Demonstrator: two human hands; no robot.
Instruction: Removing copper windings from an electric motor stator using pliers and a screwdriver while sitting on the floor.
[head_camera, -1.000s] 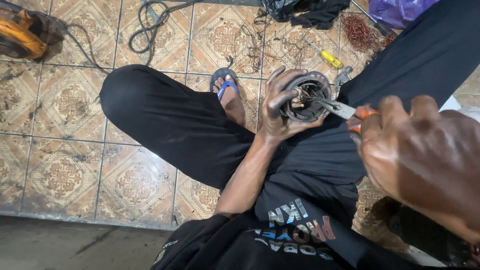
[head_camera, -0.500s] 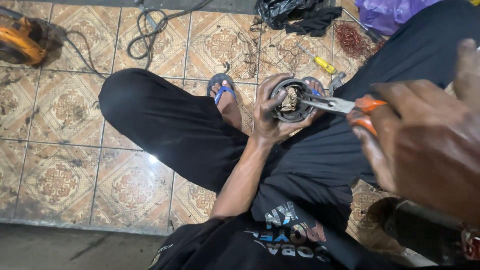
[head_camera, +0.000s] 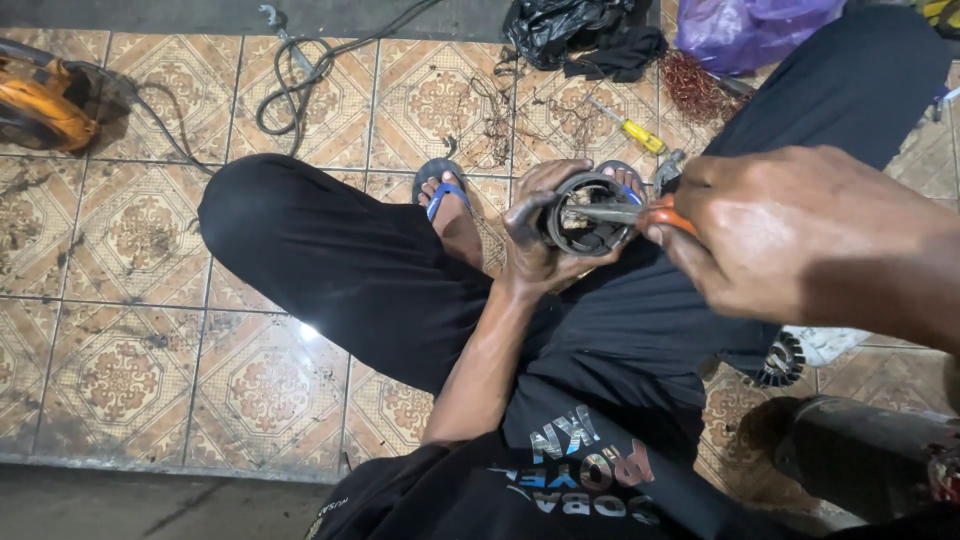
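My left hand (head_camera: 532, 235) grips a round dark metal motor stator (head_camera: 588, 213) above my lap, its open end facing me. My right hand (head_camera: 790, 235) holds pliers with orange handles (head_camera: 665, 214), and their metal jaws reach into the stator's opening. I sit on the floor in black trousers, with a foot in a blue-strapped sandal (head_camera: 442, 195) just left of the stator.
Patterned floor tiles (head_camera: 130, 290) spread to the left. An orange power tool (head_camera: 45, 100) with a black cable (head_camera: 300, 75) lies at the far left. A yellow screwdriver (head_camera: 630, 128), copper wire scraps (head_camera: 690, 90), black and purple bags (head_camera: 740, 25) lie ahead. A dark cylindrical part (head_camera: 860, 455) rests at lower right.
The pliers' jaws have gone deeper into the stator. My right hand moved left toward it, and the stator sits lower in view.
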